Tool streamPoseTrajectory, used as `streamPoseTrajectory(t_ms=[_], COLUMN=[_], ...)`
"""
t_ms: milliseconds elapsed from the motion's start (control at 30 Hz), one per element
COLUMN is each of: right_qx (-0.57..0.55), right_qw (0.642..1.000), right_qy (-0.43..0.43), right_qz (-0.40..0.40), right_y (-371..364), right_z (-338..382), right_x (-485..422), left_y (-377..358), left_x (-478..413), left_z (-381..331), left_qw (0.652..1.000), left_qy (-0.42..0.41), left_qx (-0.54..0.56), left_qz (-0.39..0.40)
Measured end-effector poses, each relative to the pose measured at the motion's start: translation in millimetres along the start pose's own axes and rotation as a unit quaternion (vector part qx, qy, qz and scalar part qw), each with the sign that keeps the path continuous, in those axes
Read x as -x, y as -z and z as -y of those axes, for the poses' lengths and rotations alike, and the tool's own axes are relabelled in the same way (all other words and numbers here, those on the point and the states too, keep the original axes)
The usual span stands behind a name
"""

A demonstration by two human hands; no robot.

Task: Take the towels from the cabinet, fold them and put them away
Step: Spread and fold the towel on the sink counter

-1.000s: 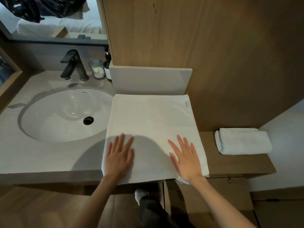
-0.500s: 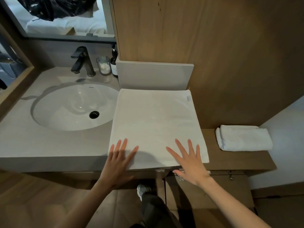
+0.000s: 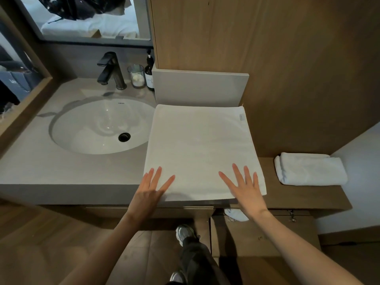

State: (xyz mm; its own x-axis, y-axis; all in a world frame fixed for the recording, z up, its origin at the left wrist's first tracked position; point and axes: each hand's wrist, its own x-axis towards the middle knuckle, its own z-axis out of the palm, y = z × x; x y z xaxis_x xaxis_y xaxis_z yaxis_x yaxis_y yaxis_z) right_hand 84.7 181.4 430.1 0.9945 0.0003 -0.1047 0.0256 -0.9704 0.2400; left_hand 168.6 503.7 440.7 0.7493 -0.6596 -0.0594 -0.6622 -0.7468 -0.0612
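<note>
This is a bathroom, most likely in a hotel room. An oval white sink (image 3: 98, 126) with a dark drain is set into the grey stone surface (image 3: 61, 167), with a black faucet (image 3: 110, 69) at the far edge. Beside the faucet stand a glass tumbler (image 3: 136, 76) and a dark pump bottle (image 3: 149, 74). Warm wood panelling (image 3: 267, 48) lines the wall. Behind the sink, a window (image 3: 92, 21) looks onto a bed with white linen. White towels lie about: 1 spread towel (image 3: 201, 149) and 1 folded towel (image 3: 310, 168) on a wooden ledge (image 3: 308, 196).

Backsplash (image 3: 200, 88) directly behind towel (image 3: 202, 145)
</note>
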Motion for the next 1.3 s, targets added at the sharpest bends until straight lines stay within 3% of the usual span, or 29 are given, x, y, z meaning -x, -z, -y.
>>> streamPoseTrajectory(t_ms=[200,300,400,533,733,833,1033,1100,1200,1300], right_qx=[-0.017,-0.027,-0.023,-0.042,-0.118,-0.130,-0.104,-0.124,-0.178,-0.237], right_qw=[0.999,0.998,0.998,0.997,0.984,0.977,0.979,0.979,0.977,0.967], right_qy=[-0.024,-0.034,-0.025,-0.041,-0.129,-0.167,-0.160,-0.148,-0.115,-0.096], right_qz=[0.035,0.050,0.058,0.055,0.042,0.030,0.073,0.070,0.022,0.000], right_y=[9,12,14,20,34,40,47,47,49,62], right_z=[9,11,7,8,39,52,44,42,29,7], right_x=[7,19,30,40,35,28,23,20,15,6], left_y=[13,25,30,38,59,64,71,73,78,84], left_x=[18,27,39,39,26,19,6,4,0,-8], left_z=[12,21,29,30,22,23,24,23,27,31], left_qw=[0.998,0.993,0.982,0.955,0.898,0.888,0.878,0.859,0.791,0.777], left_qy=[-0.017,-0.007,-0.008,0.067,0.186,0.218,0.239,0.256,0.255,0.249], left_qx=[0.050,0.109,0.184,0.284,0.400,0.404,0.409,0.436,0.542,0.558], left_qz=[-0.036,0.044,0.036,0.054,-0.016,-0.035,-0.067,-0.082,-0.121,-0.149])
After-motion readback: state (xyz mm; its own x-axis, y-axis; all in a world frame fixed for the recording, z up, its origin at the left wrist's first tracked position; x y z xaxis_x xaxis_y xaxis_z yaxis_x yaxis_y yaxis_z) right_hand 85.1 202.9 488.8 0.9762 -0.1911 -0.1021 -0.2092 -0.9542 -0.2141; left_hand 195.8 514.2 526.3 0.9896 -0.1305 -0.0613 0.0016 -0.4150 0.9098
